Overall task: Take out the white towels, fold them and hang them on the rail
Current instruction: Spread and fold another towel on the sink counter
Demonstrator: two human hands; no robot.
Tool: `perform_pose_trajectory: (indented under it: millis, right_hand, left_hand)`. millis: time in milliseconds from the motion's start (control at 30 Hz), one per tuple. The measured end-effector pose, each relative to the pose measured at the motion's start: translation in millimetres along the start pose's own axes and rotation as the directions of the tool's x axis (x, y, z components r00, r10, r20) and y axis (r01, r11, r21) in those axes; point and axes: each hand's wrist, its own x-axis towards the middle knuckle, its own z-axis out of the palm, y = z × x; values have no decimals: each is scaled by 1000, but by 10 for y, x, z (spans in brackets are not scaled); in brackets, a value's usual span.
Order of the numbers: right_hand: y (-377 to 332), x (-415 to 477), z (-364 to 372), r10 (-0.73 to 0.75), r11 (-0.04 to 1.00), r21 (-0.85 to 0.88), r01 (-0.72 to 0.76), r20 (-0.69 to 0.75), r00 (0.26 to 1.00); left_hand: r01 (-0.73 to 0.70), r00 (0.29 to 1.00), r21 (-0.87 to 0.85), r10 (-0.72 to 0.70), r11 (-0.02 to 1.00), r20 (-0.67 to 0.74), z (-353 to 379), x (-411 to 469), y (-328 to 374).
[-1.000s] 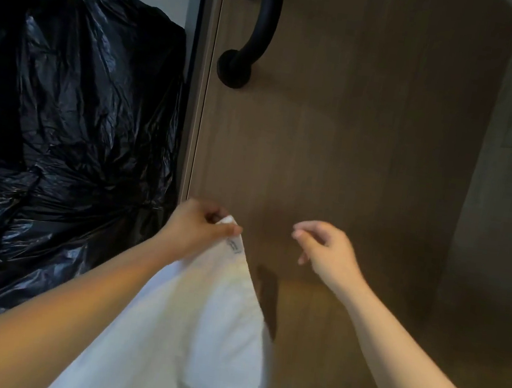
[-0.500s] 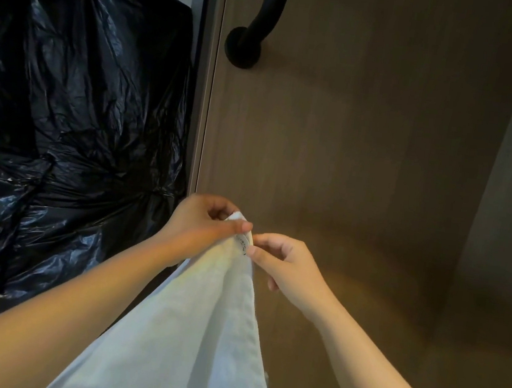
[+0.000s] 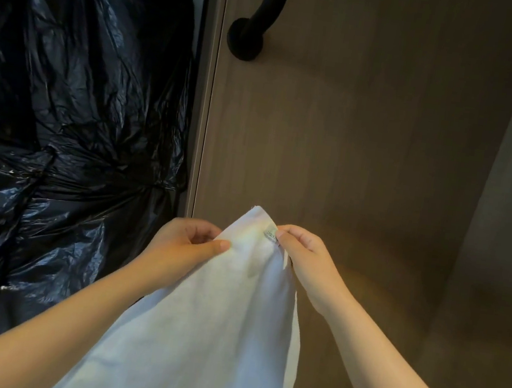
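We judge we are at the start of folding: our left hand (image 3: 189, 243) and right hand (image 3: 302, 254) both pinch the towel (image 3: 217, 318) near its top corner (label by the right thumb), it hangs before the door (image 3: 367, 143), and next we should spread its edge.

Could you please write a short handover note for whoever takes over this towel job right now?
Left hand: pinching the white towel near its top edge, thumb on the front.
Right hand: pinching the same edge beside the small label.
Towel: out and held up in front of the wooden door, hanging loose below the hands, top corner sticking up between them. Black bags stand to the left.
Done: one towel taken out.
Left: not yet folded or hung. No rail is identifiable in this view, only a black door handle; other towels are not visible.
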Motion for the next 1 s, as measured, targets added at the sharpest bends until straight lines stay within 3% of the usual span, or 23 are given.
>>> perform_pose_trajectory:
  millis: [133,267,400,500,700,1000]
  right_hand:
    - [-126,10,118,-109,991,-72,109,1,994]
    - [-170,49,147,-167,984,-87,158,-110,980]
    - [-153,81,92,-189,982,-66,179,-205,960]
    - [-155,110,35,-229,973,-96,212,-240,943]
    - [-213,212,-149,-273,957,-185,225,-298,915]
    - [-308,390,-656,-318,933,-291,214,-382,868]
  left_hand:
    - [-48,997,29,50,998,-55,83,18,18]
    - [-102,992,-61,97,993,-83,129,2,45]
    - [-180,984,-32,180,983,-12,136,-39,29]
    - [-160,986,-28,161,987,42,111,-57,14]
    - [-161,974,89,143,983,177,73,-88,-115]
    - [-99,988,339,51,936,146,-48,78,-464]
